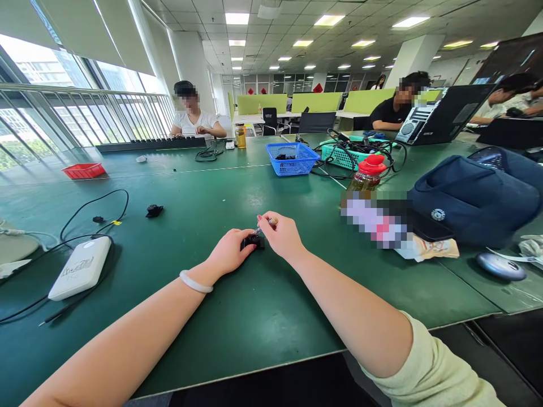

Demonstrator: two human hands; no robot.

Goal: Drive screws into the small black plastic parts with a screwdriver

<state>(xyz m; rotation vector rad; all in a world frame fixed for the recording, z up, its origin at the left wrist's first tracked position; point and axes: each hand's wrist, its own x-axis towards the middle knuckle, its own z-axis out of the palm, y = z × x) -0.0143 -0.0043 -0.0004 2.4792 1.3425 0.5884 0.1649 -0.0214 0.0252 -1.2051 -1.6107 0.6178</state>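
In the middle of the green table, my left hand [231, 250] is closed on a small black plastic part [259, 243], pinning it against the tabletop. Fingers and thumb cover much of that part. My right hand [283, 236] grips a small screwdriver [274, 221] with a brownish, see-through handle. Its thin shaft slants down to the left, toward the black part. Whether the tip touches the part is too small to tell. Another black piece [154, 211] lies on the table to the left of my hands.
At left lie a white power bank [80, 268] and black cables. A red tray [83, 170], blue basket [292, 161] and green basket [339, 155] stand farther back. To the right are a red-lidded bottle [368, 172], navy bag [479, 192] and mouse [500, 267]. People sit across the table.
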